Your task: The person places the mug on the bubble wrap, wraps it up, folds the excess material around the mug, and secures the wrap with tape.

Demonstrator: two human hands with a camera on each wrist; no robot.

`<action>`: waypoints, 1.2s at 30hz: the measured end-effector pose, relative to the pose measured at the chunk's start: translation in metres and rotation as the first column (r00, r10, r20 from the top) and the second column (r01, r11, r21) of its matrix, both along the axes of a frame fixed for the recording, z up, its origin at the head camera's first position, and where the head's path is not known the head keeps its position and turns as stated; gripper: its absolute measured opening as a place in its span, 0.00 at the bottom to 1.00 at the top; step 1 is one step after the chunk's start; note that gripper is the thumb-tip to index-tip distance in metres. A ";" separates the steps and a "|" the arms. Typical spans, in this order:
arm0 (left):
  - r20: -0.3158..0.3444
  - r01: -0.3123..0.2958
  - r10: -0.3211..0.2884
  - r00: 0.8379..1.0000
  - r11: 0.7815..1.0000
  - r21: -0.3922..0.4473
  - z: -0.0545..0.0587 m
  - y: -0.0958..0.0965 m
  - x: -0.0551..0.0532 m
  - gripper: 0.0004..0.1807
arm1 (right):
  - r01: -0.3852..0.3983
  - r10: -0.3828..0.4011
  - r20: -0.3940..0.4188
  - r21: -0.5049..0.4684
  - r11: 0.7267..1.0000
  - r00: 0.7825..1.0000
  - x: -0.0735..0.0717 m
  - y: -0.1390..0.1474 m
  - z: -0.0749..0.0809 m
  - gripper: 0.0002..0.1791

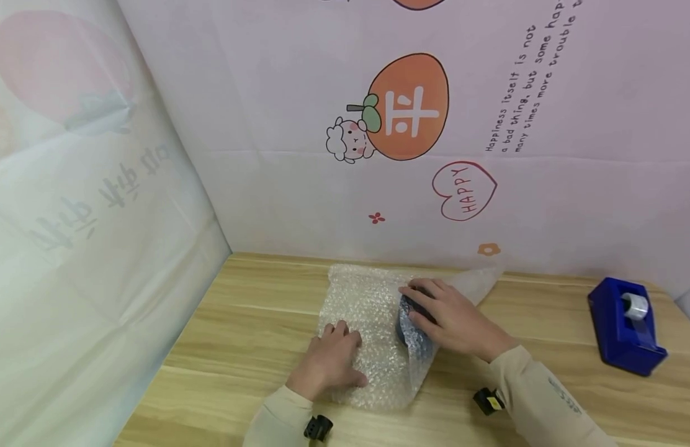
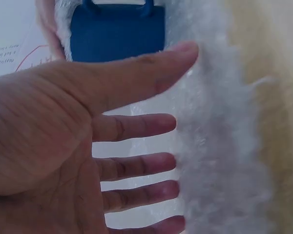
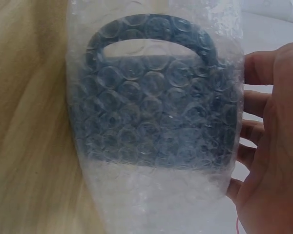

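Note:
A blue mug [image 2: 118, 36] with an arched handle rests on a sheet of bubble wrap [image 1: 358, 298] spread on the table. One flap of the sheet is folded over the mug, and its bubbles cover the body and handle in the right wrist view. My right hand [image 1: 453, 320] holds the mug through the flap, fingers curved over its far side and thumb nearer me. Fingertips of that hand show along the wrap's edge in the right wrist view. My left hand [image 1: 335, 357] rests on the near left part of the sheet, fingers spread and holding nothing.
A blue tape dispenser [image 1: 627, 326] with a roll of clear tape [image 1: 635, 306] stands at the right of the wooden table [image 1: 255, 316]. Printed cloth walls [image 1: 289, 186] rise behind and to the left. A loose corner of the wrap reaches toward the back edge.

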State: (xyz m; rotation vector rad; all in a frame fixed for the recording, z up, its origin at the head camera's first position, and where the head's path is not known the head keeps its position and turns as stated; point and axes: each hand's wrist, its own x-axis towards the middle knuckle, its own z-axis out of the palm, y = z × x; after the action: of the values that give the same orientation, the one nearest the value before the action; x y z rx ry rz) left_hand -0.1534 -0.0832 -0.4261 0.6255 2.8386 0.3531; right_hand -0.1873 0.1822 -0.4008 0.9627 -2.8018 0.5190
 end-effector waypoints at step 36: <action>0.268 -0.513 0.443 0.855 0.654 0.556 -0.015 -0.010 -0.093 0.45 | 0.018 -0.018 0.005 -0.030 0.999 1.000 0.002 0.001 -0.010 0.29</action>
State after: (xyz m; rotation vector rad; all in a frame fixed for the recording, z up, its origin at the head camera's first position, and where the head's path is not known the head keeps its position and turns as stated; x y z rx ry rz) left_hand -0.2468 -0.0930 -0.4408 -0.1010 2.7014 1.3975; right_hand -0.1857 0.1834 -0.4110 0.9306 -2.7963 0.5600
